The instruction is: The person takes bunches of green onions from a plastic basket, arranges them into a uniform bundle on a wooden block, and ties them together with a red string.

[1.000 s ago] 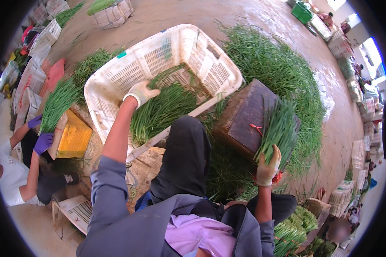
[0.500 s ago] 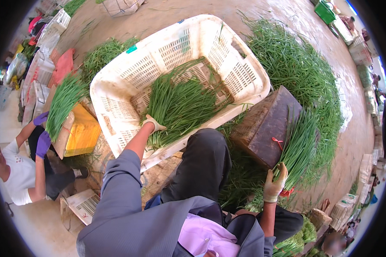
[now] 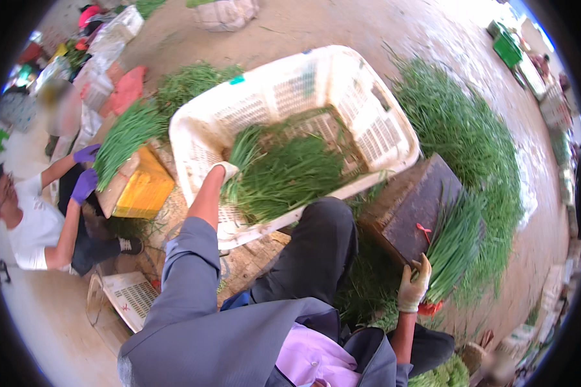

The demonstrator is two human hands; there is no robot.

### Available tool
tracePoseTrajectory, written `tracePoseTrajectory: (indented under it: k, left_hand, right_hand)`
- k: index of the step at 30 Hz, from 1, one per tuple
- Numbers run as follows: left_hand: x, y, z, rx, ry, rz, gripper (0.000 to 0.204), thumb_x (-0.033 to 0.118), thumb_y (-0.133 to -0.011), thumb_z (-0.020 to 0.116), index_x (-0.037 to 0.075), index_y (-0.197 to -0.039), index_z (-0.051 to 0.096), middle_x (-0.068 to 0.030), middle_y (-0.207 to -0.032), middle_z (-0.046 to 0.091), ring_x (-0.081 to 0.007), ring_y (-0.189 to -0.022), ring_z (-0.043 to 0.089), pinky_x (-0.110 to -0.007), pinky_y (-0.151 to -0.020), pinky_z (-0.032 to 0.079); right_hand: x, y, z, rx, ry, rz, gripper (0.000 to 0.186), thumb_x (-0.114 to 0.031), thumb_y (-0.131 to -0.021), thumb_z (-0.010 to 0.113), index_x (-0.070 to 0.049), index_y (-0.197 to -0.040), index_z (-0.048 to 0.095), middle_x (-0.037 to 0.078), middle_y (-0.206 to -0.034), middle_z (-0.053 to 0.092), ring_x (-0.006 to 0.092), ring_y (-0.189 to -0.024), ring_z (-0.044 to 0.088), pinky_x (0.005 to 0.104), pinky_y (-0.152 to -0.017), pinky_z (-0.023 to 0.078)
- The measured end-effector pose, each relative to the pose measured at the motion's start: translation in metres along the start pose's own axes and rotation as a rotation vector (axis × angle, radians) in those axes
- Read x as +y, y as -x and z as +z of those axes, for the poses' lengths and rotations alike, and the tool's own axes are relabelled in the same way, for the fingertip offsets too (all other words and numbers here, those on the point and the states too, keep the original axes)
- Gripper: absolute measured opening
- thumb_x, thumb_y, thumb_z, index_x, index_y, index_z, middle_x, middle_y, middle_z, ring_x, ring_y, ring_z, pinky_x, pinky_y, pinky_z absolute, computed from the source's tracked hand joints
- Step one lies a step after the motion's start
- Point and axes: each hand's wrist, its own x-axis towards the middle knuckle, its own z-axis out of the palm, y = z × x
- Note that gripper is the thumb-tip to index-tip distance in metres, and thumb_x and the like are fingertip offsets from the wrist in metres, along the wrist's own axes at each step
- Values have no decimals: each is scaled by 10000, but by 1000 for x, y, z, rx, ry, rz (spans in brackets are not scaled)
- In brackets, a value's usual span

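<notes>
A large white plastic crate (image 3: 206, 103) stands before me with loose green chives (image 3: 297, 174) inside. Reaching over its near left side, my gloved left hand (image 3: 224, 171) is closed around the stem ends of a small bunch of chives (image 3: 244, 151); the stalks partly hide its fingers. On my right, a thick bunch of chives (image 3: 455, 235) leans along a dark brown box (image 3: 416, 203). My gloved right hand (image 3: 414, 287) touches the lower stem end of that bunch, its thumb and fingers apart. Red ties (image 3: 423, 231) show on the box and below the bunch.
Heaps of loose chives (image 3: 458, 129) lie beyond the box. At left a co-worker in purple gloves (image 3: 84, 184) handles chives on a yellow box (image 3: 139, 190). A white slatted crate (image 3: 130, 293) is near my left side. Another sack (image 3: 226, 14) sits farther off.
My left hand has gone from lying spread on the chives to gripping a small bunch, now lifted apart from the pile. My right hand stays by its bunch. The view has shifted slightly.
</notes>
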Motion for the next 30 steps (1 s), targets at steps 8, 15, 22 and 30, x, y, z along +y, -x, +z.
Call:
tracePoseTrajectory:
  k: [8,15,22,30]
  left_hand:
    - [96,239,-5,-21,950,486,306,93,-764,752,-37,-1036,700,-125,-902,698,-255,-836,660,-386,-810,543]
    - [162,399,47,-120,1101,911,541,-37,-645,773,-16,-1159,607,-124,-948,679,-237,-790,681,-372,-710,587]
    - [227,466,181,98,845,1283,699,73,-659,774,15,-1318,547,-103,-1084,685,-181,-1027,639,-317,-895,523]
    - [261,481,257,106,460,1514,355,133,-766,748,53,-1097,646,-71,-1051,704,-160,-954,649,-310,-861,537]
  right_hand:
    - [2,13,6,-39,-211,68,551,17,-891,648,-34,-1409,467,105,-1148,597,196,-952,616,310,-857,500]
    - [-71,-17,-17,-511,-672,77,648,-8,-870,589,0,-1474,354,175,-1357,519,264,-1225,526,367,-1031,432]
    - [-210,1,-31,-468,-970,-124,841,37,-803,596,-24,-1545,204,147,-1434,433,244,-1290,461,367,-1072,390]
    - [-169,22,-64,107,-737,47,387,-130,-942,615,49,-1281,561,120,-1241,613,204,-1115,570,321,-990,434]
